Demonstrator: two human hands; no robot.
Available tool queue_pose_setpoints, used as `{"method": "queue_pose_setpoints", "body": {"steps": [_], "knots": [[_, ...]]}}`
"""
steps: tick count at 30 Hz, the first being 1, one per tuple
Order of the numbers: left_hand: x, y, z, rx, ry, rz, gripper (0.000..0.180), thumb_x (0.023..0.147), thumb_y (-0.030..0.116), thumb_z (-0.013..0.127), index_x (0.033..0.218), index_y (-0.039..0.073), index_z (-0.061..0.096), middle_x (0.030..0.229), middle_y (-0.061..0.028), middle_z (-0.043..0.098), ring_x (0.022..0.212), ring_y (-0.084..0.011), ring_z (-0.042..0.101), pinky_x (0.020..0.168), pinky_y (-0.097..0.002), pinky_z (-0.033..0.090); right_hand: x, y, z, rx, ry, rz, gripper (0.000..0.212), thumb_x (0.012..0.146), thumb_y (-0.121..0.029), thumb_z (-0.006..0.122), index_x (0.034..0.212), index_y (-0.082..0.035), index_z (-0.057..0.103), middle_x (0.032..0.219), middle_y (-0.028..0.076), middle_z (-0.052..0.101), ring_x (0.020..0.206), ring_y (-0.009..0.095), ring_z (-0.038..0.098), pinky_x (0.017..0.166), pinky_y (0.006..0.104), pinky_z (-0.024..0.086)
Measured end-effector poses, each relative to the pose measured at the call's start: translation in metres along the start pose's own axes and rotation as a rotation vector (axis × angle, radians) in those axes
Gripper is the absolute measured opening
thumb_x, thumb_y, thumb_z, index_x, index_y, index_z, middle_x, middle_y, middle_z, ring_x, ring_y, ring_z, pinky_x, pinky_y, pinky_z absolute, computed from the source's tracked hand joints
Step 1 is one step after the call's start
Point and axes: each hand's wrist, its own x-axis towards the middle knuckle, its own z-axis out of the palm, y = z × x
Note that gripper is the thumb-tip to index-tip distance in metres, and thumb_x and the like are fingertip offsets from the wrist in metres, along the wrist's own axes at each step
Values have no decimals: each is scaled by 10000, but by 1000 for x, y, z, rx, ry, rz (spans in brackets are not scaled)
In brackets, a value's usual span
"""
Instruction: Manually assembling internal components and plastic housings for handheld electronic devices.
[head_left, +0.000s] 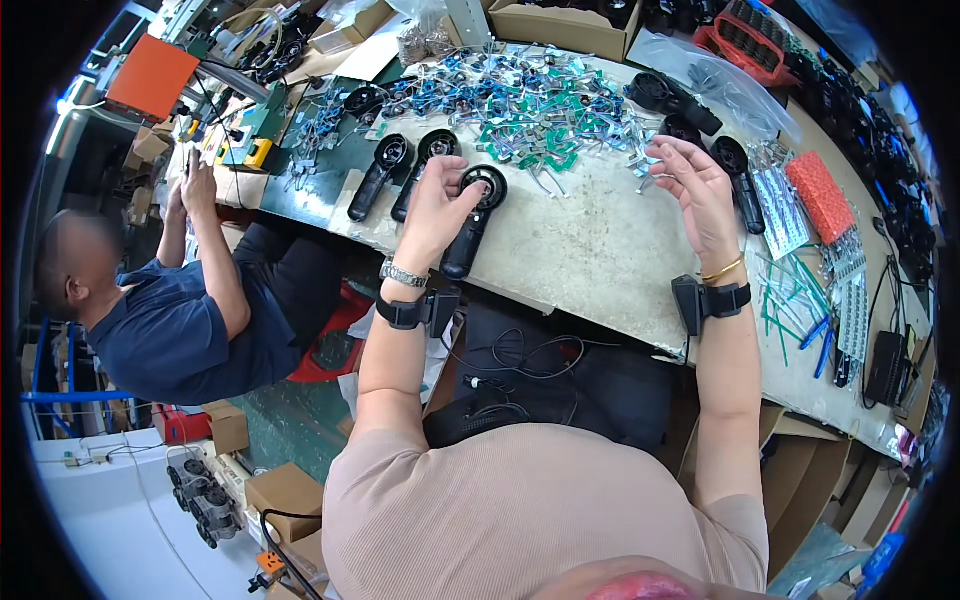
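My left hand (432,212) is at the round head of a black handheld fan (466,236), its fingers bent around the edge and the thumb over the middle. The fan lies with its handle toward the table's front edge. Left of it lie two more black handheld fans (376,182), one partly covered by my hand. My right hand (702,198) is raised over the table with curled fingers, right of a heap of small green circuit boards with wires (540,125). Pale wires show close to its fingertips; what it pinches, if anything, is too small to make out.
Right of my right hand lie another black fan (740,185), silvery packs (780,212), a red bubble-wrap bundle (820,195) and green strips (785,305). A red crate (745,45) and a cardboard box (565,30) stand behind. A co-worker (180,310) sits at the left.
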Motion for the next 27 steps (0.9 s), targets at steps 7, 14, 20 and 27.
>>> {"method": "queue_pose_setpoints", "body": {"steps": [7, 14, 20, 27], "knots": [[-8, 15, -4, 174, 49, 81, 267, 917, 137, 733, 1133, -7, 665, 1005, -109, 680, 843, -189, 663, 761, -296, 547, -1, 1, -3, 9, 17, 3, 343, 1002, -217, 659, 1269, -2, 654, 1165, 94, 715, 939, 89, 653, 817, 221, 506], [-34, 77, 2, 125, 314, 410, 116, 925, 50, 704, 1028, 0, 719, 946, -96, 689, 802, -168, 671, 699, -278, 542, 2, -1, -1, -7, 15, -10, 335, 1000, -220, 661, 1259, -7, 661, 1144, 85, 720, 931, 87, 650, 819, 224, 503], [-16, 107, -16, 146, 343, 487, 116, 908, 38, 720, 1017, -1, 719, 941, -89, 691, 808, -152, 672, 690, -273, 542, 3, 4, -5, 4, 22, -14, 319, 998, -228, 666, 1244, -24, 675, 1131, 67, 723, 920, 79, 644, 816, 220, 498], [78, 104, -73, 458, 82, 366, 160, 911, 108, 729, 1017, -12, 724, 906, -88, 731, 811, -152, 698, 727, -281, 555, 3, 4, -10, 11, 40, -19, 311, 993, -241, 674, 1228, -38, 687, 1119, 54, 726, 909, 71, 639, 813, 219, 494]]}}
